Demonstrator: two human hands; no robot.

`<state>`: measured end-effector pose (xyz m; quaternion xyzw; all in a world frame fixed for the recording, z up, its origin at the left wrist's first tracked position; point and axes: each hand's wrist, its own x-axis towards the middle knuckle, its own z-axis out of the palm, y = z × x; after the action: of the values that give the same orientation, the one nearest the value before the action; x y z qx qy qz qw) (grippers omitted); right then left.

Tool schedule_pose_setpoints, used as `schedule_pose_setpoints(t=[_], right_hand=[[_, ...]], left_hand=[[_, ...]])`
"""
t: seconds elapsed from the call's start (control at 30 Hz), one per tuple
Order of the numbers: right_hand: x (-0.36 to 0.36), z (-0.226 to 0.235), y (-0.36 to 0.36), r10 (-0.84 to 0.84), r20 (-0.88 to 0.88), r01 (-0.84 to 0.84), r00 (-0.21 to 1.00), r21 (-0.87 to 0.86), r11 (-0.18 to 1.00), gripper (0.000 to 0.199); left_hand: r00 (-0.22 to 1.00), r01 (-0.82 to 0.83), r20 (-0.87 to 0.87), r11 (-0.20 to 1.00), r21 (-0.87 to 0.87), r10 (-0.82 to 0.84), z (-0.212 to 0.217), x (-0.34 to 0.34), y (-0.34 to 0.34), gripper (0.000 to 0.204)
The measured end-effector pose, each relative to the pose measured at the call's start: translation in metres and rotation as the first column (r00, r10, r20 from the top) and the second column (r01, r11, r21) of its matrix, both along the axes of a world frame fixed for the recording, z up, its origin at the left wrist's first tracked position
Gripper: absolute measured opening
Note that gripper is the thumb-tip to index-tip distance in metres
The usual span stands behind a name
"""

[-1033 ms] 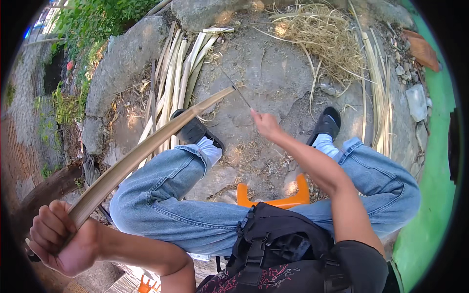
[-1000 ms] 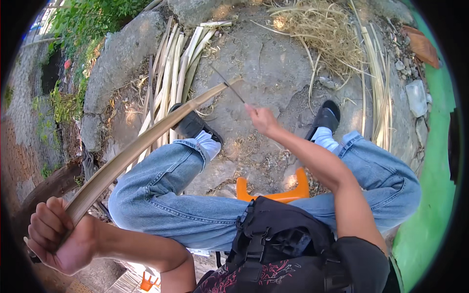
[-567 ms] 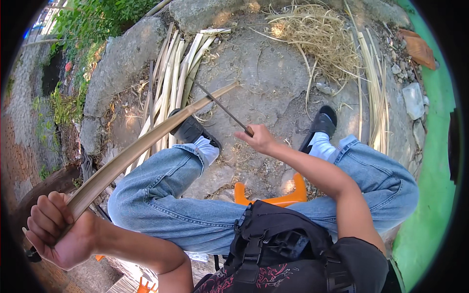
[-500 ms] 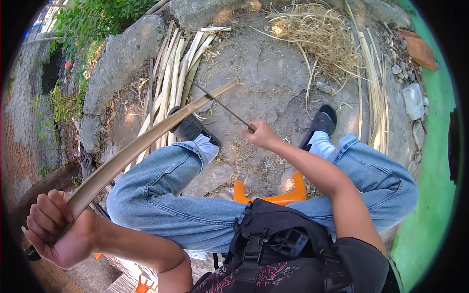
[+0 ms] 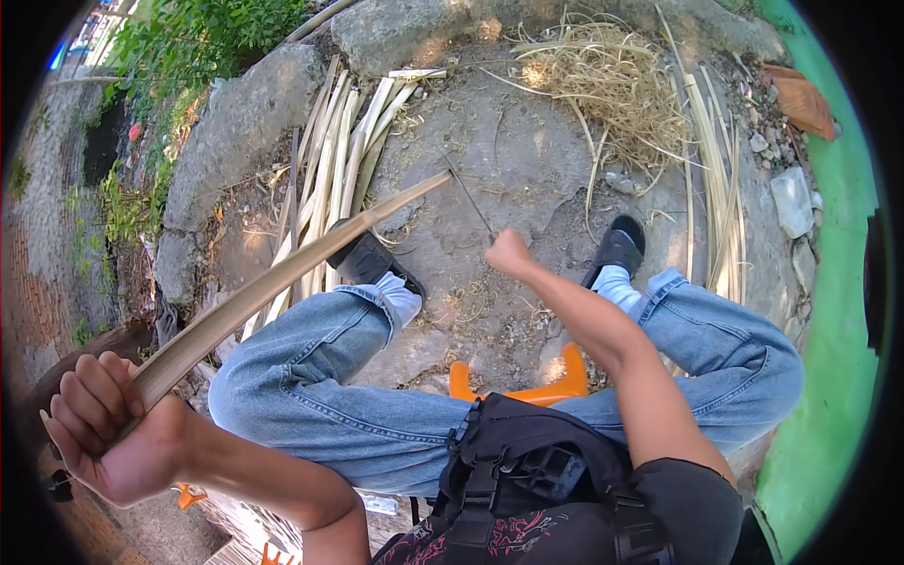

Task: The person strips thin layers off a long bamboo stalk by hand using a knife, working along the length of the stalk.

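Left hand [image 5: 121, 431]: fingers grip long, tan, fibrous strip [image 5: 264, 290]; right hand [image 5: 509, 254]: fingers grip thin, dark metal knife [image 5: 474, 204]

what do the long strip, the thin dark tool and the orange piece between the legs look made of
Long strip: dry plant material, perhaps wood or stalk; matte, tan, with lengthwise lines.
Thin dark tool: probably metal, being slim, straight and grey; finish too small to judge.
Orange piece: likely moulded plastic; smooth, evenly coloured, rounded ends.
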<state>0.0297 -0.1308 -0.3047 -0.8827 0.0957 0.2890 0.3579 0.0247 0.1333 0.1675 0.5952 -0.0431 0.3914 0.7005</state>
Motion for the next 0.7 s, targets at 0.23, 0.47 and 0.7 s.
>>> schedule_pose_setpoints(t=[0.23, 0.47, 0.7], right_hand=[[-0.006, 0.044, 0.014, 0.196, 0.048, -0.201, 0.979, 0.192, 0.961, 0.019], [0.001, 0.043, 0.015, 0.142, -0.003, -0.141, 0.990, 0.112, 0.984, 0.026], [-0.022, -0.013, -0.008, -0.033, 0.117, 0.035, 0.993, -0.018, 0.999, 0.021]], left_hand=[[0.988, 0.149, -0.025, 0.989, 0.007, -0.149, 0.012, -0.010, 0.016, 0.041], [0.995, 0.101, -0.016, 0.994, 0.051, -0.100, 0.011, -0.011, 0.020, 0.040], [0.994, -0.088, -0.055, 0.996, 0.023, 0.089, 0.004, 0.000, 0.007, 0.040]])
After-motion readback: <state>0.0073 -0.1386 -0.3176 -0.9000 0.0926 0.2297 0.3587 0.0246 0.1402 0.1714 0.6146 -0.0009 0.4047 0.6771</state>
